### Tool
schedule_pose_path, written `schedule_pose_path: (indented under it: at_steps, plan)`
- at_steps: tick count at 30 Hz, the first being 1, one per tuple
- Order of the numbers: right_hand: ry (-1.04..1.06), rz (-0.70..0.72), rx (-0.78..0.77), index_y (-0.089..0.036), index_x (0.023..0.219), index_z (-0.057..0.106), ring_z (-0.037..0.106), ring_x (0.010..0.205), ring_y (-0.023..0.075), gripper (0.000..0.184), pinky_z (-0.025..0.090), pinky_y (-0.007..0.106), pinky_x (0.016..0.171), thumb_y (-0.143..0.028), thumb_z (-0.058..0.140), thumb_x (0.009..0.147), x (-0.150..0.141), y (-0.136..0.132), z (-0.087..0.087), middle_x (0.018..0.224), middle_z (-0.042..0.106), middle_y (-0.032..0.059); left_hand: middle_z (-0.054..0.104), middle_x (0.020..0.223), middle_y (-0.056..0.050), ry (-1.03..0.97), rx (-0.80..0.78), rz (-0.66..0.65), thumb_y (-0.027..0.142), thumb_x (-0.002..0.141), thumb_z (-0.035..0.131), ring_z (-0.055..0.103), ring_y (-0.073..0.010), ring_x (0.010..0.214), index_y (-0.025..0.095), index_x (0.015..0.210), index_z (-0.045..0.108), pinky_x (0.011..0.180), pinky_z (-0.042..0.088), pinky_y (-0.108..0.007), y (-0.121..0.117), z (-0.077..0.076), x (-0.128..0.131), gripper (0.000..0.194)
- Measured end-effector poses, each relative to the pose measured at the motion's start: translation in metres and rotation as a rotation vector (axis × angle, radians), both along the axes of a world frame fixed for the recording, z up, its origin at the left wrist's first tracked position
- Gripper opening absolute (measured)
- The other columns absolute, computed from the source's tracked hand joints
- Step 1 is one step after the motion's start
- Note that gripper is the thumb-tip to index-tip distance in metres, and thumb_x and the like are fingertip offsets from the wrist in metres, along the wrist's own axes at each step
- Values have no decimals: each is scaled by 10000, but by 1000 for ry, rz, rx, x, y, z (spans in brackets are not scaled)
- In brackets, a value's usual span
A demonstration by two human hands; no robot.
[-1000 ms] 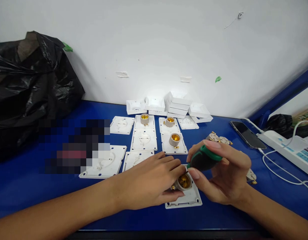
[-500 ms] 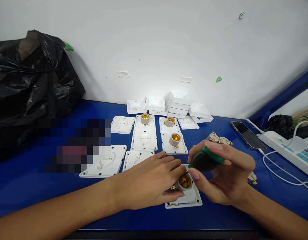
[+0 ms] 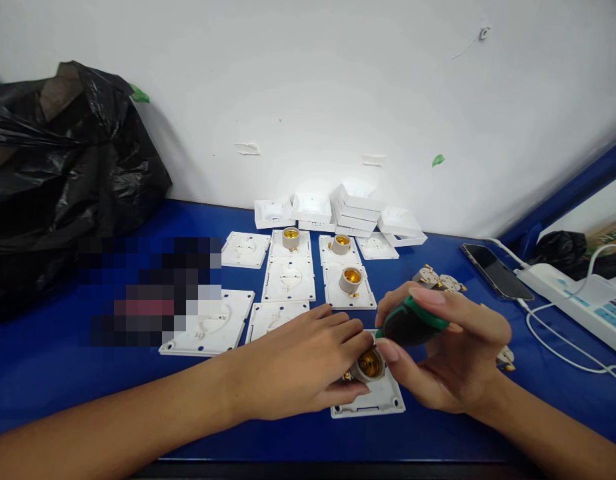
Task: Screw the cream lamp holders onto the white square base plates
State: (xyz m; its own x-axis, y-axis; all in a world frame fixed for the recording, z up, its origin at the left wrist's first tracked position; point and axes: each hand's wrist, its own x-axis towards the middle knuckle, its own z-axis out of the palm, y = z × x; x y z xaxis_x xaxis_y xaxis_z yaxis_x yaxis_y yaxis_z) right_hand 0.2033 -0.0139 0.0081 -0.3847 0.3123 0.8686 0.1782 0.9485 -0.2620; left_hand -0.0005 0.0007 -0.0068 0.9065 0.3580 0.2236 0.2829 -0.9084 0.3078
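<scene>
My left hand [image 3: 318, 363] is closed around the side of a lamp socket [image 3: 371, 365] with a brass-coloured threaded inside. This socket sits on a white square plate [image 3: 381, 399] near the table's front. A screwdriver with a green and black handle [image 3: 413, 321] is gripped between the thumb and fingers of my right hand [image 3: 453, 353]. The handle is tilted, with its front end pointing down left to the socket's rim; fingers hide the tip. Beyond my hands, one finished-looking plate carries a socket [image 3: 351, 280], and a bare white plate [image 3: 278, 313] lies partly behind my left hand.
White box-shaped covers [image 3: 358, 207] are stacked against the wall. Several loose sockets [image 3: 441, 279] lie beyond my right hand. A phone [image 3: 495, 270], a power strip [image 3: 583, 300] and white cables line the right side. A black plastic bag [image 3: 73, 160] fills the left; a blurred patch covers part of the table.
</scene>
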Motion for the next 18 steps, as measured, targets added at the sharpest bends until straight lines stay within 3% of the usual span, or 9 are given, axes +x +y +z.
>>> schedule_pose_path:
  at_steps: [7,18]
  plan:
    - [-19,24,-15,-207,1529,403,651,639,223,789,518,341,410,5,645,809,-1,1,3,732,660,-7,685,1061,-70,6,-12,-10,406,1005,666,663,-268,1031,180,1017,589,916,498,-404,-1,-1,0,239]
    - [-40,30,-49,-262,1552,364,678,698,230,856,546,357,451,4,674,800,2,0,-5,832,713,0,684,1064,-62,-2,1,-12,383,991,689,658,-253,1056,193,915,606,932,505,-392,-2,1,0,221]
